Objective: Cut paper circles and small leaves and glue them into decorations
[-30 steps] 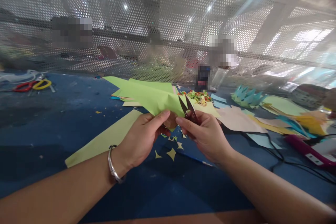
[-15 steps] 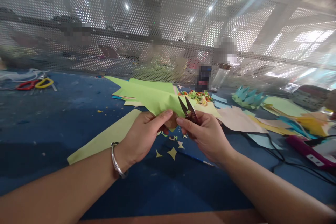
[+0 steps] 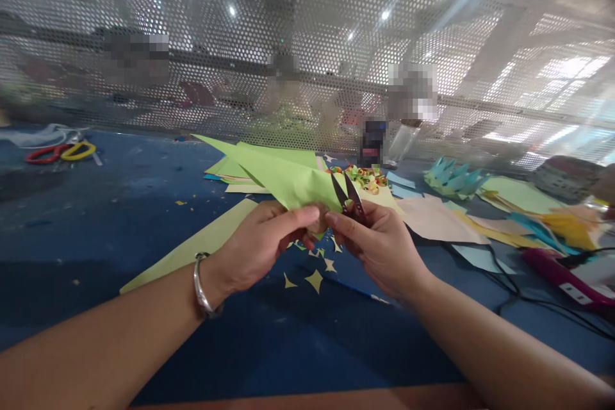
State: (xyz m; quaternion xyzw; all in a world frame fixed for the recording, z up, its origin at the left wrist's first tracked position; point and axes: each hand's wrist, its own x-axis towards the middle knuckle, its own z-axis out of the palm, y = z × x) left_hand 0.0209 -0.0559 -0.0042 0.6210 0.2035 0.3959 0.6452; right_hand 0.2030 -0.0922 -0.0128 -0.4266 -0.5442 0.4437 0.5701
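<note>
A sheet of light green paper (image 3: 293, 178), folded to a long point at the far left, is pinched in my left hand (image 3: 262, 246) near its lower edge. A small brownish piece (image 3: 318, 218) lies against the paper by my left thumb; I cannot make out what it is. My right hand (image 3: 377, 243) is closed around small dark scissors (image 3: 354, 197), their blades apart and pointing up beside the paper's right end. My right thumb and fingertip meet at the brownish piece. Below my hands, several cut scraps (image 3: 314, 280) lie on the blue table (image 3: 250, 346).
Red and yellow-handled scissors (image 3: 62, 152) lie at the far left. Behind my hands are stacked paper (image 3: 283, 155) and a pile of colourful curled scraps (image 3: 366, 178). A blue pen-like stick (image 3: 360, 291) lies in front. Rightward are a teal paper crown (image 3: 454, 180) and a purple power strip (image 3: 567, 275).
My left hand has shifted slightly left, and my right hand with the scissors slightly right. The green paper has tilted a little in my grip; both holds stay the same.
</note>
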